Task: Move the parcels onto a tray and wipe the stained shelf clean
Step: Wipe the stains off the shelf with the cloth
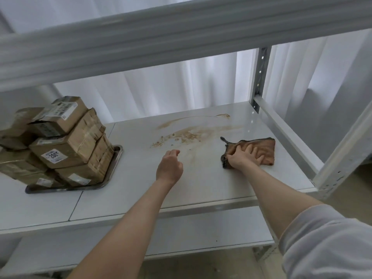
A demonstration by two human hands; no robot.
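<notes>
Stain (193,133) on the shelf (201,188), unwiped! Just right of it, the right hand (244,156) presses the cloth (261,150), fingers spread; left hand (170,166) hovers near it, loosely curled, empty. Parcels (66,141) on the tray (114,162) sit well left, where a hard sweep could fling grit.

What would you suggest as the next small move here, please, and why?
Probably slide the cloth leftward under the right hand, into the brown stain: the parcels already sit stacked on the tray, the hand presses the cloth flat, and the stain lies just left of it on the shelf.
</notes>
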